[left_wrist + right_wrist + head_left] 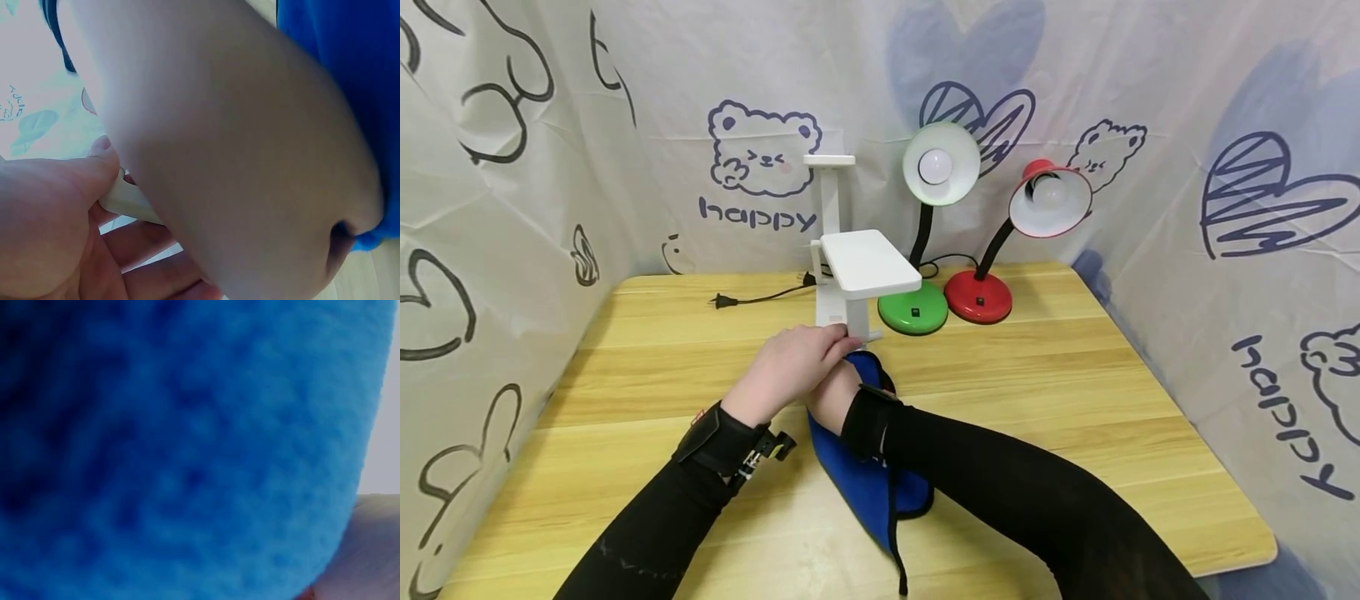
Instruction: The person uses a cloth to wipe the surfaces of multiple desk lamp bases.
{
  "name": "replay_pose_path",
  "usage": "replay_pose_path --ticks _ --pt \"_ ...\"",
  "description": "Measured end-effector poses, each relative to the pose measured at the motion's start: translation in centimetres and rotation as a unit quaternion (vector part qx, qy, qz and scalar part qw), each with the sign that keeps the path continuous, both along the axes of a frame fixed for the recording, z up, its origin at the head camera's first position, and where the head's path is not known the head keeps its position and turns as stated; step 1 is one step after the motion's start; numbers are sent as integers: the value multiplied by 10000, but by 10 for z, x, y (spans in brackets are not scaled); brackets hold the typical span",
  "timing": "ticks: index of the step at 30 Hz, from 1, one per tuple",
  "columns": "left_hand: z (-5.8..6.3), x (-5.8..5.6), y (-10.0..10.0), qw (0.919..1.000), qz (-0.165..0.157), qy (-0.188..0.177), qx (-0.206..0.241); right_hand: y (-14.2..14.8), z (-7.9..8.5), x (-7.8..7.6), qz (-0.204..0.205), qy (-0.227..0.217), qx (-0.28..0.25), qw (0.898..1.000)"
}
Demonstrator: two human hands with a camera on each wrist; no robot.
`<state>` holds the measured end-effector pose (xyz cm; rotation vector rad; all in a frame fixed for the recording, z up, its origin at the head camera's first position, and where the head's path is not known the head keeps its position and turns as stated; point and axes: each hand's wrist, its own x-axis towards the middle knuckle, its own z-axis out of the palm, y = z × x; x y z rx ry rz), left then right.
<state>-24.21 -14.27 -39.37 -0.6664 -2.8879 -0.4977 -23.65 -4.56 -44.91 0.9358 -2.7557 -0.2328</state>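
Observation:
In the head view, my left hand [796,367] lies over my right hand, close to the post of a white desk lamp [871,260]. The left wrist view has the left thumb and fingers [103,169] around a white lamp part [134,203]. My right hand [250,144] is curled at a blue cloth [350,75] with black edging and a black strap. Most right fingers are hidden. That cloth [850,475] hangs below the hands onto the table, and its fabric [219,456] fills most of the right wrist view.
Behind the white lamp stands a second white lamp [831,200]. A green lamp [914,308] and a red lamp [979,296] stand to the right. A black plug [724,301] with its cord lies on the wooden table [1075,375]. Printed white curtains [670,150] enclose the table.

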Motion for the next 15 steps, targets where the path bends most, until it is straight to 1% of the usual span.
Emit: replay_pose_path --ticks 2,4,6,8,9,12,14,15 --pt "0 0 0 10000 -2 17 -1 3 -2 6 148 255 76 9995" --pt "0 0 0 10000 -1 27 -10 7 -2 16 376 626 111 9973" --pt "0 1 0 10000 0 -21 -11 11 -1 26 656 1052 462 9912" --pt "0 1 0 10000 -20 -59 14 17 2 37 917 1220 629 9863" --pt "1 1 0 10000 -23 -91 17 19 3 41 1025 1217 648 9851" --pt "1 1 0 9999 -36 -159 26 24 7 51 1244 980 675 9851" --pt "2 1 0 9998 -63 -177 51 24 8 51 1297 824 654 9860" --pt "2 1 -1 9998 -69 -186 61 23 8 49 1284 781 671 9864"
